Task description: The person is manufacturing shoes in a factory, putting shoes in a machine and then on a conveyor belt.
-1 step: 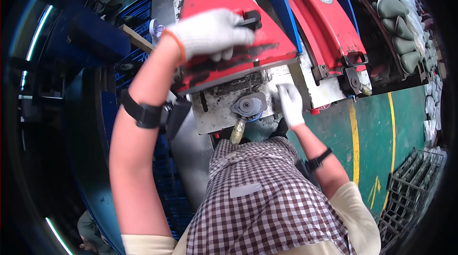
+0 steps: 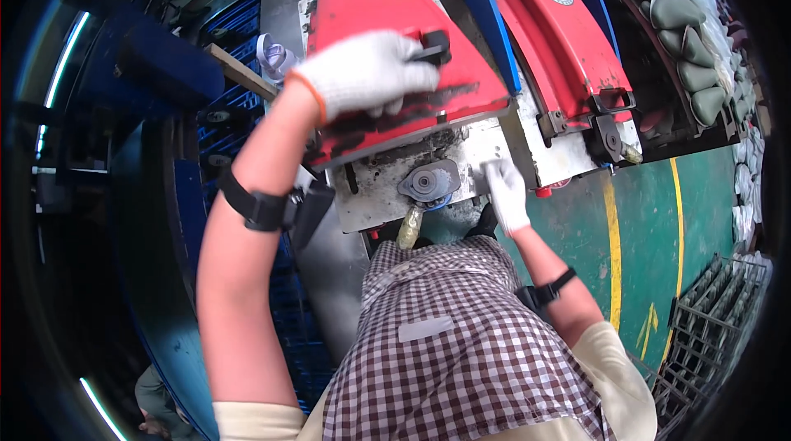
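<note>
My left hand [image 2: 367,74], in a white knitted glove with an orange cuff, reaches over a red machine cover [image 2: 371,8]. Its fingers are closed around the black handle [image 2: 434,47] on the cover's near right part; the hand is slightly blurred. My right hand [image 2: 507,194], gloved in white too, is at the right edge of the scuffed metal bed plate [image 2: 371,208]. Its fingers are curled, and what they hold, if anything, is hidden. Between the hands, a grey round-centred lever mount [image 2: 427,183] sits on the plate. A tape-wrapped lever grip [image 2: 409,227] points from it toward me.
A second red machine [image 2: 552,37] stands to the right beyond a blue panel [image 2: 482,8]. Grey-green moulded pieces [image 2: 692,49] fill a rack at far right. A wire rack [image 2: 709,334] stands on the green floor [image 2: 568,235]. A pale purple bottle [image 2: 280,58] is behind my left wrist.
My left hand and the red cover's near edge have shifted slightly toward me. My right hand has come a little nearer along the plate's edge.
</note>
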